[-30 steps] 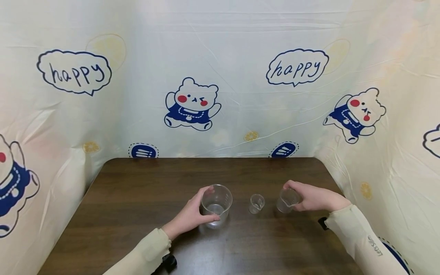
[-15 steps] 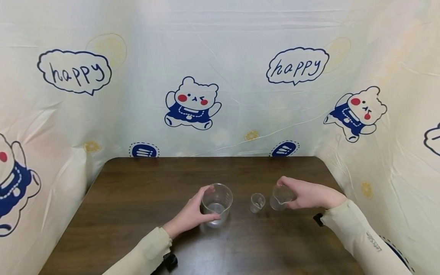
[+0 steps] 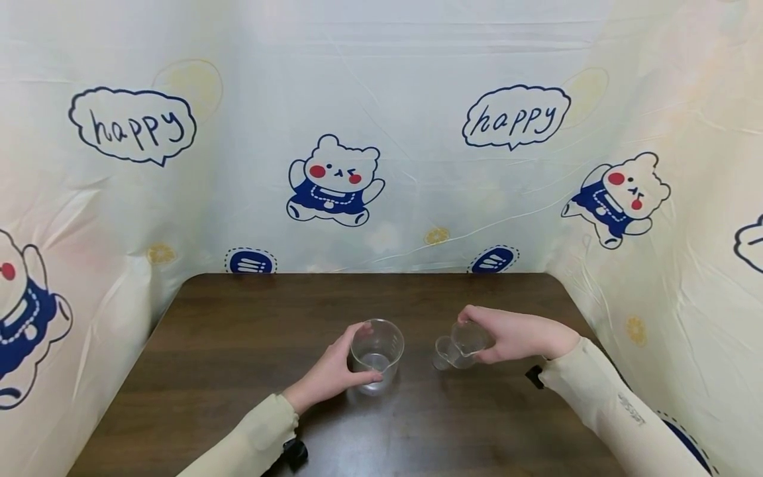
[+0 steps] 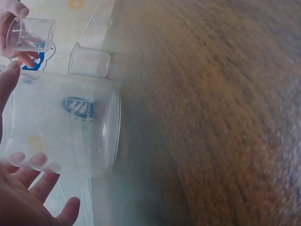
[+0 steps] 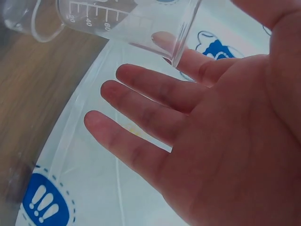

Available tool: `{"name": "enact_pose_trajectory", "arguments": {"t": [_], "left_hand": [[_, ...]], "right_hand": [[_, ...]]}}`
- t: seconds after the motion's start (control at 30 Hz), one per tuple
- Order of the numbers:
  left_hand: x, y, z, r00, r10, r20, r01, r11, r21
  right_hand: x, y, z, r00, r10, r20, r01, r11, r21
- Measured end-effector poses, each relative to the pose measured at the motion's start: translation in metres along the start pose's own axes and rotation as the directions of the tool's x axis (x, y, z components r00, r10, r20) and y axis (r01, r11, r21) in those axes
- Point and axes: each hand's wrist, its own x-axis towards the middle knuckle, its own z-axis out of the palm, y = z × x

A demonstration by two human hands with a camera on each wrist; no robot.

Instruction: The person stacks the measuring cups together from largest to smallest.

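Note:
On the table, my left hand (image 3: 328, 374) grips the largest clear glass beaker (image 3: 381, 348), thumb on the near side and fingers round the far side. My right hand (image 3: 524, 333) pinches a mid-sized beaker (image 3: 469, 339) near its rim between thumb and index finger. White scale marks show on this beaker's wall (image 5: 89, 14), and the other fingers extend free. The left wrist view has it raised off the table, upright. A small spouted beaker (image 3: 442, 353) stands between the two hands, partly overlapped by the mid-sized one in the head view.
The brown wooden table (image 3: 268, 311) has rounded far corners. A pale printed curtain (image 3: 417, 99) with bears and "happy" bubbles encloses it at the back and sides.
My right hand has carried the mid-sized beaker leftward, from right of the small beaker to overlapping it in the head view. The left hand and large beaker have stayed put.

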Motion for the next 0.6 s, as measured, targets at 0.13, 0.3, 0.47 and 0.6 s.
{"name": "enact_pose_trajectory", "arguments": {"t": [0.13, 0.3, 0.47, 0.6], "left_hand": [[0.0, 0.0, 0.001, 1.0, 0.005, -0.004, -0.005, 1.0, 0.014], [-0.001, 0.001, 0.001, 1.0, 0.008, -0.009, -0.008, 1.0, 0.03], [-0.001, 0.002, 0.001, 1.0, 0.004, -0.008, -0.004, 1.0, 0.027], [-0.001, 0.002, 0.0, 1.0, 0.005, -0.008, -0.005, 0.999, 0.032]], "right_hand": [[0.008, -0.006, -0.001, 1.0, -0.018, 0.01, 0.018, 0.999, -0.034], [0.018, -0.018, -0.005, 0.999, -0.049, 0.014, 0.05, 0.996, -0.077], [0.027, -0.03, -0.01, 0.995, -0.095, 0.011, 0.095, 0.992, -0.088], [0.035, -0.037, -0.013, 0.995, -0.101, 0.022, 0.102, 0.993, -0.062]]}}
